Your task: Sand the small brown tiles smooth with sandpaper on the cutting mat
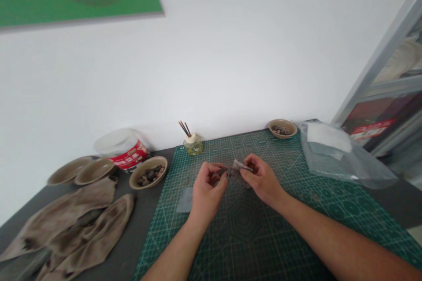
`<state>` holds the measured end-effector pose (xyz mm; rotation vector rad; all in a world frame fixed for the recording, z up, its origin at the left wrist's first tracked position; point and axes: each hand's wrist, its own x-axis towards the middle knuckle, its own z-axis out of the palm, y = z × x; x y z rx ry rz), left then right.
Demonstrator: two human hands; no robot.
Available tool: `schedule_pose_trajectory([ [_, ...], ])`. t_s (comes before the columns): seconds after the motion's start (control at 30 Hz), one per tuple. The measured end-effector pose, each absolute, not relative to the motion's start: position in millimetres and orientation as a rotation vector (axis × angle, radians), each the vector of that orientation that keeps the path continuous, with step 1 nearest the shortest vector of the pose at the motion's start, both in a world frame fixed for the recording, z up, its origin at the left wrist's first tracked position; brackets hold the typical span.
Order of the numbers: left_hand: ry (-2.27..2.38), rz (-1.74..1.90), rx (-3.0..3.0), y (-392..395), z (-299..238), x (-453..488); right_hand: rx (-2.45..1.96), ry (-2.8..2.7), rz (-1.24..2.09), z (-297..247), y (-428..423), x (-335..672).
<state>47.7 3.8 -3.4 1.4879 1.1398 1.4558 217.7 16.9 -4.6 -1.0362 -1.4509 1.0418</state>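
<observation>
Both my hands meet above the green cutting mat (263,228). My left hand (207,189) is closed, pinching a small dark object (222,171) between thumb and fingers. My right hand (259,175) is closed on a small piece of grey abrasive paper (239,165), which it presses against the dark object. What the dark object is I cannot make out. A small grey sheet (184,199) lies flat on the mat just left of my left wrist.
A tan bowl of dark stones (148,173) sits left of the mat, with two shallow dishes (82,170), a plastic tub (123,149) and stained cloths (75,224). A reed diffuser (193,142), another small bowl (282,128) and plastic bags (339,158) line the far edge.
</observation>
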Motion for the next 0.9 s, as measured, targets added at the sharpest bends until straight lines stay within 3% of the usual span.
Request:
schedule_pose_trajectory([
  [0.23,1.149,1.421,1.447,4.3,-3.9,49.4,-0.713,-1.168,1.492,-2.7,19.0,219.8],
  [0.9,1.176,1.314,1.528,4.1,-2.6,50.5,-0.76,-1.158,1.544,-3.2,21.2,224.2],
])
